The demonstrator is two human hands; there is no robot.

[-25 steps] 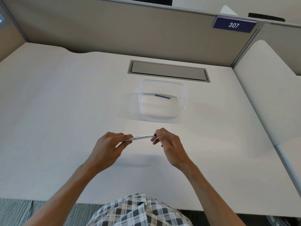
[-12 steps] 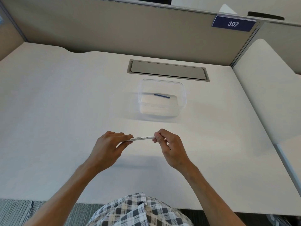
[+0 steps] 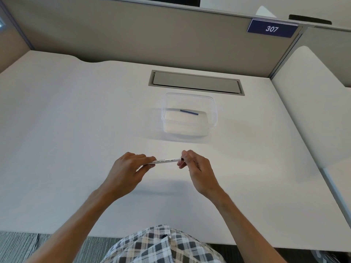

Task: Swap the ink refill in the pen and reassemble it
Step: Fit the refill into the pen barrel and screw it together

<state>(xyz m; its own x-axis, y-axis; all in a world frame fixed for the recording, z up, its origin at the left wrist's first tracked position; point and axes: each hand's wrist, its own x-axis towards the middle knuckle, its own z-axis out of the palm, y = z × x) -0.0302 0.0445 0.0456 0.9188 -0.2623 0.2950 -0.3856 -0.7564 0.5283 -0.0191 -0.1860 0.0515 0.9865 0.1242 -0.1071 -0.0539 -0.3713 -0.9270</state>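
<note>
Both hands hold one white pen (image 3: 165, 161) level above the near middle of the white desk (image 3: 76, 130), each closed on an end.

Left hand (image 3: 129, 170): knuckles up, fingers curled around the pen's left end, thumb beneath; that end is hidden inside the grip. Forearm enters from the lower left.

Right hand (image 3: 196, 168): thumb and forefinger pinched on the pen's right end, where a small dark tip or cap shows just at the fingertips; remaining fingers loosely folded under. Forearm enters from the lower right.

Pen: slim white barrel, lying left to right between the hands, with a line of small black print along its length, too fine to read fully. Whether the end piece is seated or loosened cannot be told.

Beyond the hands, toward the partition: a clear plastic container (image 3: 212, 111), rectangular with rounded corners, open at the top, standing on the desk well apart from the hands. Inside it, on the bottom near the far wall, lies a short blue ink refill (image 3: 189, 112), slightly angled.

Behind the container: a grey cable flap (image 3: 195, 83) set flush into the desk.

Above, right: a dark blue plate (image 3: 272, 29) on the beige partition (image 3: 133, 35), reading 307.

Bottom edge: a checked garment (image 3: 161, 245).
</note>
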